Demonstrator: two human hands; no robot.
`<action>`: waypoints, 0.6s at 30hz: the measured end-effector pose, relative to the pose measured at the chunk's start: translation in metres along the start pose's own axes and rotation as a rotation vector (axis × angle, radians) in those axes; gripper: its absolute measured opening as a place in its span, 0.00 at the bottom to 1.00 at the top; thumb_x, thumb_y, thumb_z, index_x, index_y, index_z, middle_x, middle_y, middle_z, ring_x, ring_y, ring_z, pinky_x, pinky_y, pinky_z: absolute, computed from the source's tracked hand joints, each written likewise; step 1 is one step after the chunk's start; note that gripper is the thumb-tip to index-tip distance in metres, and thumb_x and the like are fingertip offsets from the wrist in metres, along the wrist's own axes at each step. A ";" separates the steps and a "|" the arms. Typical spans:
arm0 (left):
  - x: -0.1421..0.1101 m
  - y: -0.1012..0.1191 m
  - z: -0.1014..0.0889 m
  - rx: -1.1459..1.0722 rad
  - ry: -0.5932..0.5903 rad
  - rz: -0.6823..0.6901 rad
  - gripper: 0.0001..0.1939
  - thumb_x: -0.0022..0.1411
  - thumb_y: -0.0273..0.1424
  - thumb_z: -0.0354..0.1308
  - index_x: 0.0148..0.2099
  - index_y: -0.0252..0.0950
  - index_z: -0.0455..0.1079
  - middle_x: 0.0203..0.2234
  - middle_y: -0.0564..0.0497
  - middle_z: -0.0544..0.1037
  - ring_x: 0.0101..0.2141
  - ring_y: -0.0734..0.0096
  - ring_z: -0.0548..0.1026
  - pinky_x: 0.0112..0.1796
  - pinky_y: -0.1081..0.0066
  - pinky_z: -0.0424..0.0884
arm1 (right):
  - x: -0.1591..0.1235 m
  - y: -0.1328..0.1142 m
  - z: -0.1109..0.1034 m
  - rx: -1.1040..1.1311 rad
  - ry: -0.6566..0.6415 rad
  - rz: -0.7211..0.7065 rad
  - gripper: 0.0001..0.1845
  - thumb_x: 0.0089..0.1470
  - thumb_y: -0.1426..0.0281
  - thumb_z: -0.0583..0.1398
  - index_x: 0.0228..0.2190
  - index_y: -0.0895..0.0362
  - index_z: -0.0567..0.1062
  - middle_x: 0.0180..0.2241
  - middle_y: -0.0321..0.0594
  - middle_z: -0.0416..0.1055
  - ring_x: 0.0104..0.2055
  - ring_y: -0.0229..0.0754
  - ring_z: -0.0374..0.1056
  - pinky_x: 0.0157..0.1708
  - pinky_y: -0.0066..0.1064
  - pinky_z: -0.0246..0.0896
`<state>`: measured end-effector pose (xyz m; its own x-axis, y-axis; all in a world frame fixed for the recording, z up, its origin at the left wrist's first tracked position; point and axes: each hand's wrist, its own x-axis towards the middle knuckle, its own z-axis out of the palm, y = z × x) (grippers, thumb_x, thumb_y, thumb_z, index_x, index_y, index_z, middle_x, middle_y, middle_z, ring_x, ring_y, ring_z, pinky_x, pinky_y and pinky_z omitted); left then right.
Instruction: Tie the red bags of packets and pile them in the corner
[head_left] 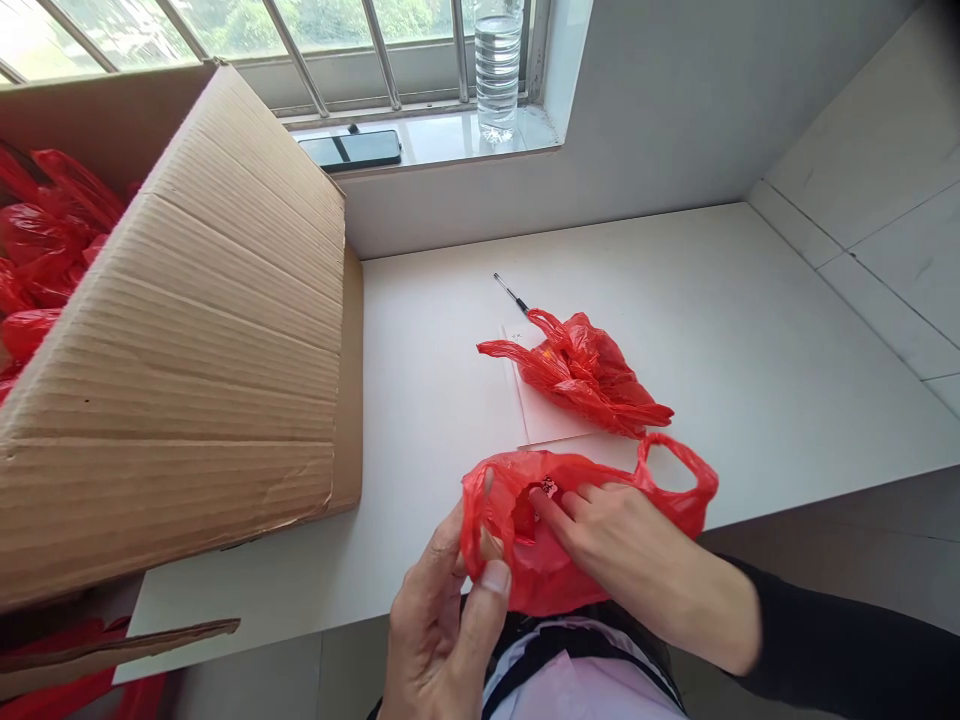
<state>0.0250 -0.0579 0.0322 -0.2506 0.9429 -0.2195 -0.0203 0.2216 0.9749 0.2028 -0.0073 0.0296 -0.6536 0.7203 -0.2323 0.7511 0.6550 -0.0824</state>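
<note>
A thin red plastic bag is held with its mouth spread at the table's front edge. My left hand grips the left handle loop, with the thumb in front. Inside the opening, my right hand reaches in with its fingers apart, the index finger stretched out. By those fingertips a small patch with black-and-white print shows; what it belongs to is hidden by the bag and hand. The bag's right handle loop stands up free. Just beyond lies a second red plastic bag, bunched up, with something inside it.
Paper sheets lie partly under the far bag, near a pen. On the left, a large cardboard box holds several red bags. A phone and a water bottle occupy the windowsill.
</note>
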 end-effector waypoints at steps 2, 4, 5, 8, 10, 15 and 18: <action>0.006 0.007 -0.007 0.060 0.030 0.096 0.15 0.64 0.40 0.64 0.53 0.48 0.79 0.36 0.48 0.81 0.39 0.58 0.79 0.40 0.63 0.77 | -0.019 0.010 -0.014 0.151 0.288 -0.100 0.24 0.56 0.87 0.57 0.54 0.63 0.71 0.33 0.42 0.74 0.34 0.46 0.72 0.35 0.39 0.70; 0.014 0.013 -0.016 0.146 0.008 0.267 0.12 0.66 0.35 0.62 0.52 0.49 0.80 0.36 0.50 0.79 0.39 0.64 0.77 0.43 0.68 0.75 | -0.038 0.024 -0.023 0.231 0.577 -0.045 0.21 0.65 0.78 0.58 0.58 0.60 0.69 0.45 0.47 0.75 0.47 0.49 0.72 0.55 0.49 0.65; 0.019 0.014 -0.020 0.188 -0.024 0.361 0.12 0.67 0.33 0.61 0.51 0.49 0.80 0.38 0.50 0.77 0.41 0.65 0.75 0.45 0.70 0.74 | -0.046 0.032 -0.024 0.231 0.659 0.053 0.23 0.67 0.71 0.59 0.61 0.58 0.67 0.52 0.50 0.72 0.54 0.53 0.69 0.62 0.55 0.56; 0.030 0.016 -0.028 0.250 -0.125 0.536 0.15 0.70 0.28 0.56 0.53 0.47 0.79 0.51 0.49 0.73 0.54 0.66 0.71 0.52 0.73 0.71 | -0.062 0.052 -0.016 0.248 0.649 0.379 0.35 0.67 0.53 0.59 0.67 0.55 0.58 0.60 0.51 0.67 0.60 0.59 0.65 0.66 0.61 0.50; 0.032 0.016 -0.025 0.228 -0.198 0.544 0.17 0.72 0.28 0.51 0.56 0.46 0.77 0.60 0.48 0.69 0.62 0.63 0.66 0.59 0.68 0.67 | -0.065 0.057 -0.010 0.377 0.568 0.447 0.29 0.68 0.53 0.57 0.64 0.50 0.63 0.55 0.45 0.72 0.55 0.53 0.70 0.60 0.51 0.63; 0.019 0.019 -0.001 0.107 -0.238 0.565 0.18 0.75 0.35 0.47 0.60 0.44 0.73 0.60 0.45 0.74 0.63 0.51 0.68 0.64 0.49 0.62 | -0.061 0.040 -0.025 0.687 0.649 0.222 0.08 0.68 0.68 0.58 0.47 0.47 0.72 0.43 0.35 0.74 0.48 0.41 0.72 0.47 0.31 0.70; 0.010 0.019 0.008 0.151 -0.241 0.605 0.17 0.75 0.35 0.48 0.59 0.44 0.72 0.48 0.45 0.80 0.55 0.54 0.75 0.59 0.52 0.69 | -0.054 0.022 -0.039 0.739 0.674 0.198 0.19 0.66 0.66 0.60 0.57 0.47 0.67 0.43 0.36 0.73 0.46 0.41 0.72 0.46 0.29 0.72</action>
<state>0.0299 -0.0421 0.0483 0.0487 0.9371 0.3456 0.1960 -0.3482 0.9167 0.2510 -0.0229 0.0780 -0.2566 0.9284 0.2687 0.5718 0.3700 -0.7322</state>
